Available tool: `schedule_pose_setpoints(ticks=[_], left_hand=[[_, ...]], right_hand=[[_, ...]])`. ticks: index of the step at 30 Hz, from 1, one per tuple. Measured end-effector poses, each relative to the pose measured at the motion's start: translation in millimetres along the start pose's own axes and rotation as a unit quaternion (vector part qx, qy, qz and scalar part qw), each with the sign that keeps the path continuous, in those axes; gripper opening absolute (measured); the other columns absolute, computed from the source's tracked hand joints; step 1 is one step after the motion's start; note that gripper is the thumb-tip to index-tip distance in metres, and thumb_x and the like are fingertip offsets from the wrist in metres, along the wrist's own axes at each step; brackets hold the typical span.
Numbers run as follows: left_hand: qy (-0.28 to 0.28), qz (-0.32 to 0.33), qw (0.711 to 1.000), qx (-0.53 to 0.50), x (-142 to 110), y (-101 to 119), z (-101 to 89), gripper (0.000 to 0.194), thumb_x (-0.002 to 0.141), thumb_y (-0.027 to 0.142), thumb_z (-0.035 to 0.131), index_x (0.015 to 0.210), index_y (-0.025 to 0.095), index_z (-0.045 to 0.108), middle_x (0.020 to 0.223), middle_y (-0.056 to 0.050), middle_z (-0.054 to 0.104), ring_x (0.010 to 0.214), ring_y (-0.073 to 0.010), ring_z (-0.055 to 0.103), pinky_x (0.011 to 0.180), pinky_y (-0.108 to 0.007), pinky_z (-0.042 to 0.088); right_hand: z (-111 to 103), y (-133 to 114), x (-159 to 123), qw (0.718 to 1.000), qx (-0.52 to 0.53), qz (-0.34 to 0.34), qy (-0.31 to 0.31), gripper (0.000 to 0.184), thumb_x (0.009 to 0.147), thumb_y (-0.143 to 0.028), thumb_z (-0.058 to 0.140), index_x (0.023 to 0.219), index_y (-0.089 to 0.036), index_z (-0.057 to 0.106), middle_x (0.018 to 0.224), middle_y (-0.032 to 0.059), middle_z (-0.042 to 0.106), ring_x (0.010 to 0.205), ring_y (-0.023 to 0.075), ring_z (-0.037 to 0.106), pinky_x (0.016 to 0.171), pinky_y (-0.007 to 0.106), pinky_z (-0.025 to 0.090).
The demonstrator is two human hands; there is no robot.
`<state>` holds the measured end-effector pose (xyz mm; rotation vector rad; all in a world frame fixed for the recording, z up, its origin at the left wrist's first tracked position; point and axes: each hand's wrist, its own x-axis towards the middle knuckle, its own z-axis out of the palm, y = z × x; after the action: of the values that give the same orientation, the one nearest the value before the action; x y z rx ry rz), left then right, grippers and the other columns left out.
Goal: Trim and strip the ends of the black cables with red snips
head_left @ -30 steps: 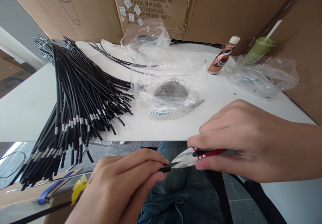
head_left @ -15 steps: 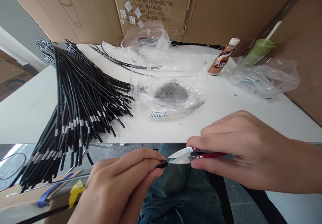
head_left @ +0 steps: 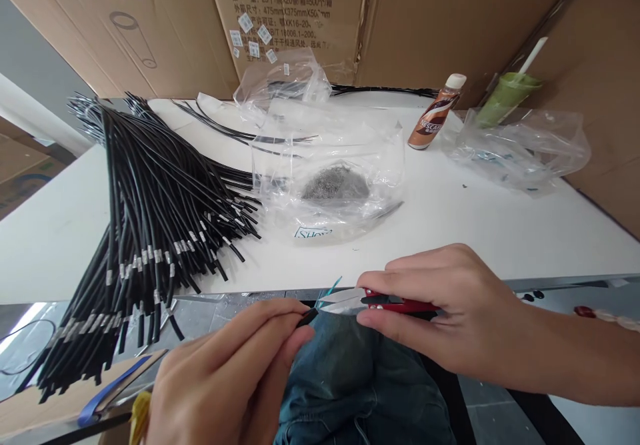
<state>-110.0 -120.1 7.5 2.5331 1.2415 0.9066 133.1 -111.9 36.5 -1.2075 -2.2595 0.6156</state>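
Observation:
My left hand (head_left: 230,365) pinches a black cable (head_left: 307,318) close to its end, in front of the table edge and over my lap. From that end a thin blue-green strand (head_left: 334,285) sticks up. In my right hand (head_left: 440,298) are red-handled thread snips (head_left: 400,305), gripped between thumb and fingers. Their pale blades point left and lie close together at the cable's end, against the strand. On the table to the left lies a large bundle of black cables (head_left: 150,185), many with whitish printed bands near their ends.
A clear plastic bag (head_left: 280,212) holding a dark grey mass (head_left: 336,184) lies mid-table. Behind it stand cardboard boxes (head_left: 295,5). At right are a brown bottle (head_left: 433,115), a green cup (head_left: 507,98) and another clear bag (head_left: 525,152).
The snips' blades have come closer together, and a blue-green strand now juts upward beside them. Both hands sit slightly farther left in the view, which has shifted a little.

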Motion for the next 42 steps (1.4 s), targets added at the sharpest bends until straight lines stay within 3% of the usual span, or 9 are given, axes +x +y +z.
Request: schedule_pose_setpoints(ticks=[6, 11, 17, 22, 26, 30, 36, 42], left_hand=[[0.056, 0.018, 0.997, 0.044, 8.2, 4.3, 3.3, 0.013, 0.095, 0.023, 0.051, 0.095, 0.025, 0.064, 0.092, 0.005, 0.075, 0.070, -0.0084, 0.071, 0.060, -0.019, 0.052], [0.052, 0.039, 0.995, 0.080, 11.3, 3.3, 6.2, 0.013, 0.096, 0.023, 0.050, 0.093, 0.023, 0.063, 0.088, 0.002, 0.075, 0.064, -0.0102, 0.071, 0.055, -0.021, 0.050], [0.058, 0.030, 0.994, 0.086, 9.8, 1.6, 6.9, 0.011, 0.096, 0.023, 0.050, 0.093, 0.023, 0.061, 0.088, 0.002, 0.074, 0.065, -0.0104, 0.070, 0.057, -0.022, 0.049], [0.046, 0.023, 0.996, 0.068, 8.1, 0.5, 4.7, 0.011, 0.095, 0.022, 0.051, 0.094, 0.023, 0.061, 0.090, 0.002, 0.073, 0.071, -0.0099, 0.070, 0.063, -0.020, 0.051], [0.044, 0.035, 0.995, 0.078, 8.6, -1.5, 2.9, 0.014, 0.096, 0.024, 0.050, 0.092, 0.023, 0.063, 0.091, 0.001, 0.075, 0.069, -0.0106, 0.072, 0.060, -0.022, 0.052], [0.033, 0.054, 0.994, 0.094, 9.4, -1.1, 2.7, 0.018, 0.097, 0.026, 0.049, 0.091, 0.022, 0.065, 0.089, 0.000, 0.077, 0.065, -0.0121, 0.072, 0.058, -0.025, 0.053], [0.030, 0.050, 0.994, 0.092, 3.8, 3.1, 4.5, 0.014, 0.096, 0.023, 0.051, 0.095, 0.023, 0.065, 0.094, 0.000, 0.076, 0.068, -0.0134, 0.071, 0.062, -0.028, 0.051], [0.016, 0.085, 0.993, 0.086, -0.5, 0.7, 2.4, 0.014, 0.093, 0.015, 0.054, 0.097, 0.022, 0.066, 0.101, 0.002, 0.074, 0.078, -0.0134, 0.070, 0.071, -0.028, 0.050]], right_hand=[[15.5, 3.9, -2.0, 0.998, 0.023, 0.016, 0.054, 0.032, 0.096, -0.032, 0.057, 0.070, -0.014, 0.064, 0.055, -0.0043, 0.048, 0.050, 0.0061, 0.035, 0.049, 0.022, 0.026], [27.3, 4.8, -4.8, 0.992, 0.054, 0.043, 0.103, 0.031, 0.096, -0.032, 0.058, 0.073, -0.014, 0.070, 0.062, -0.0015, 0.061, 0.052, 0.0070, 0.050, 0.051, 0.022, 0.034], [40.6, 4.6, -4.6, 0.986, 0.057, 0.076, 0.134, 0.028, 0.094, -0.036, 0.061, 0.077, -0.016, 0.071, 0.069, -0.0015, 0.068, 0.055, 0.0084, 0.058, 0.052, 0.021, 0.039], [38.5, 5.9, -5.2, 0.985, -0.047, -0.001, 0.166, 0.028, 0.097, -0.036, 0.057, 0.086, -0.013, 0.069, 0.070, -0.0021, 0.067, 0.055, 0.0087, 0.057, 0.051, 0.024, 0.038], [23.6, 4.8, -4.4, 0.967, -0.200, -0.093, 0.128, 0.030, 0.103, -0.031, 0.048, 0.090, -0.013, 0.068, 0.068, -0.0015, 0.064, 0.055, 0.0106, 0.056, 0.051, 0.028, 0.035], [11.5, -2.0, -1.5, 0.936, -0.297, -0.148, 0.119, 0.026, 0.100, -0.027, 0.051, 0.086, -0.016, 0.070, 0.058, -0.0026, 0.055, 0.049, 0.0115, 0.046, 0.046, 0.031, 0.028], [-2.9, -20.1, 6.8, 0.922, -0.317, -0.213, 0.062, 0.031, 0.082, -0.009, 0.054, 0.053, -0.018, 0.059, 0.056, 0.0043, 0.054, 0.046, 0.0119, 0.035, 0.044, 0.034, 0.020], [-15.1, -35.1, 20.3, 0.913, -0.330, -0.240, 0.005, 0.028, 0.071, -0.008, 0.057, 0.045, -0.018, 0.054, 0.046, 0.0020, 0.038, 0.041, 0.0120, 0.030, 0.042, 0.032, 0.011]])
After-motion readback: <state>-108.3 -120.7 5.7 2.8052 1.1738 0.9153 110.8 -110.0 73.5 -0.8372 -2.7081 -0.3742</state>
